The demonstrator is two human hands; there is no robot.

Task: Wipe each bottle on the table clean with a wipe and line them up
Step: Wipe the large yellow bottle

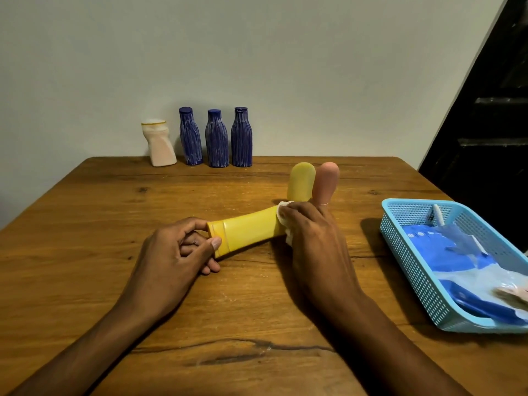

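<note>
On the brown wooden worktop (85, 281), a yellow plastic tube-shaped bottle (247, 231) lies on its side near the middle, probably light, smooth and a little slippery. The left hand (174, 252) pinches its cap end, the firmest hold; the right hand (311, 241) curls around its far end, pressing a small white wipe (283, 214) against it.

Home room, worn wooden table (114, 281) against plain wall (257, 52), dark staircase (491, 124)

Pretty dim, warm indoor light – soft shadow left of the basket (411, 270), wide-angle bend at edges, slightly soft overall.
</note>
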